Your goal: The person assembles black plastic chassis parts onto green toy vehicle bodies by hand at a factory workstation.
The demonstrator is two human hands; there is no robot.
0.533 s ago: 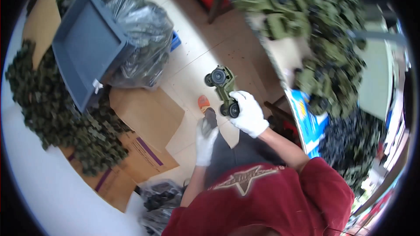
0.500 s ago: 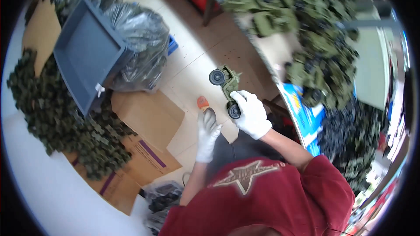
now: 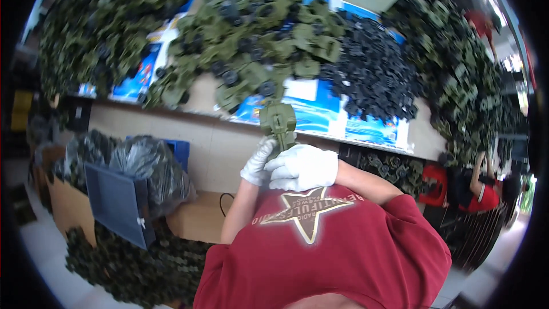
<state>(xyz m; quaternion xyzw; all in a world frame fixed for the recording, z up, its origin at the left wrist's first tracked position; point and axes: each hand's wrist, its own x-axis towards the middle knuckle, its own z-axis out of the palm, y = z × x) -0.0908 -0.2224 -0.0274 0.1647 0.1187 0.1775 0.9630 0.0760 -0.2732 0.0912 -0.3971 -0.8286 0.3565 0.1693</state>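
An olive-green plastic toy vehicle part [image 3: 278, 118] is held upright in front of my chest, close to the table's near edge. My left hand [image 3: 259, 161], in a white glove, is closed around its lower left side. From the right, my gloved right hand [image 3: 303, 167] wraps over its lower end, fingers bent. That lower end is hidden by the gloves, and no wheels show on the held part. Just beyond it, a heap of similar green toy vehicle parts [image 3: 251, 46] with black wheels lies on the table.
Black plastic parts [image 3: 374, 60] are piled on the table, right of the green ones. More green parts [image 3: 103, 40] heap up at the far left. A grey tray [image 3: 117, 200] leans beside a filled plastic bag [image 3: 150, 169] at lower left. Another person [image 3: 486, 191] sits at the right.
The view has swung toward the table. My hands were apart, the right on a wheeled green toy vehicle over the floor; they are now together on a green part near the table edge.
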